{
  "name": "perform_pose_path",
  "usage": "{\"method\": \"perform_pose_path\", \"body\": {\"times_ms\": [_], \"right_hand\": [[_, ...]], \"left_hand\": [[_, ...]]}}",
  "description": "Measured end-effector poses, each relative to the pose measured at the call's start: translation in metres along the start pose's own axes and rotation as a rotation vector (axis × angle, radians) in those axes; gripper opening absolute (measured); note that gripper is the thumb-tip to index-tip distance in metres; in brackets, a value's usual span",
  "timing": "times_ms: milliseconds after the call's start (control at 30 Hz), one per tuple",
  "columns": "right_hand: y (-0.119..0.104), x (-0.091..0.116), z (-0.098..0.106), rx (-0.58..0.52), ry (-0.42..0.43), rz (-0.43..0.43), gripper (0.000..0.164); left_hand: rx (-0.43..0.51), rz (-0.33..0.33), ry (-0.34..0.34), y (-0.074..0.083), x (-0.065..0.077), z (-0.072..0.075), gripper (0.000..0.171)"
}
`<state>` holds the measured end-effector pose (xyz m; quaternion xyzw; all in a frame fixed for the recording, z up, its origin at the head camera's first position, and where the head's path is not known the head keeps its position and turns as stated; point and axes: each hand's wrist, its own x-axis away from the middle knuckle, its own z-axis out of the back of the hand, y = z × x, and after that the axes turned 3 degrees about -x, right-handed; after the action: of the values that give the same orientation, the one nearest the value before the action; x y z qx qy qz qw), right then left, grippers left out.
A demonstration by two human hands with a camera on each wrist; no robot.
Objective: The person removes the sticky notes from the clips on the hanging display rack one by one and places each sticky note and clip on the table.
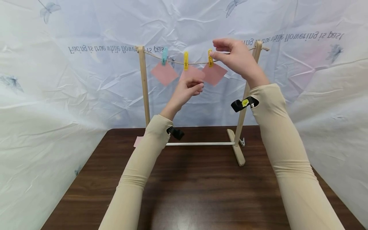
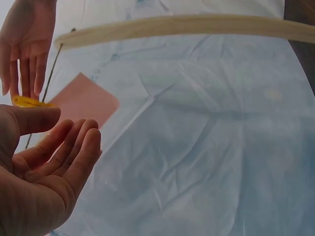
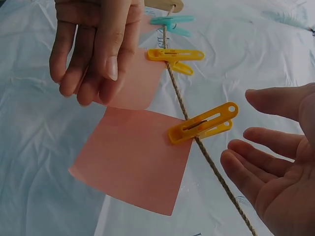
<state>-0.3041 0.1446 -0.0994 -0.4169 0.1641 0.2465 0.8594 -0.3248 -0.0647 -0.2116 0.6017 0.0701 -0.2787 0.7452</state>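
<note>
- The right hand (image 1: 238, 57) is released: thumb and fingers stand spread around, yet apart from, the outer end of a yellow plastic clothespin (image 3: 204, 123) clamped on the brown twisted twine (image 3: 220, 179).
- Its arm reaches up and forward, wrist bent so that the fingers point inward along the twine.
- The left hand (image 1: 185, 91) is also released, thumb apart from gently curled fingers, raised lower than the twine on a forward-stretched arm.
- From that clothespin a square pink paper sheet (image 1: 214, 74) hangs below the twine by one corner.
- Further left along the twine, a second yellow plastic clothespin (image 1: 186, 60) holds another pink sheet (image 1: 192, 73), partly behind the left hand from above; beyond it, a teal plastic clothespin (image 1: 164, 56) holds a third pink sheet (image 1: 164, 74).
- Pale wooden posts (image 1: 144, 86) carry the twine's ends.
- Well below the twine, a white rod (image 1: 201, 144) runs above a dark brown wood-grain table (image 1: 184, 191).
</note>
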Motion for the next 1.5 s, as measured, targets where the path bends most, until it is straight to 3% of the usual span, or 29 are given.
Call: {"method": "perform_pose_path", "body": {"times_ms": [267,567,1167,1500], "right_hand": [[0.001,-0.005,0.001,0.019,-0.049,-0.034,0.06],[0.001,-0.007,0.0,0.066,-0.074,-0.029,0.053],[-0.006,-0.006,0.005,0.115,-0.083,-0.064,0.051],[-0.008,-0.007,0.009,0.079,-0.11,-0.05,0.049]], "left_hand": [[-0.011,0.052,0.006,-0.006,-0.01,0.007,0.039],[-0.047,0.074,0.028,-0.014,-0.011,0.006,0.04],[0.069,0.116,0.094,-0.011,-0.022,-0.006,0.052],[0.121,0.111,0.108,-0.001,-0.025,-0.009,0.046]]}}
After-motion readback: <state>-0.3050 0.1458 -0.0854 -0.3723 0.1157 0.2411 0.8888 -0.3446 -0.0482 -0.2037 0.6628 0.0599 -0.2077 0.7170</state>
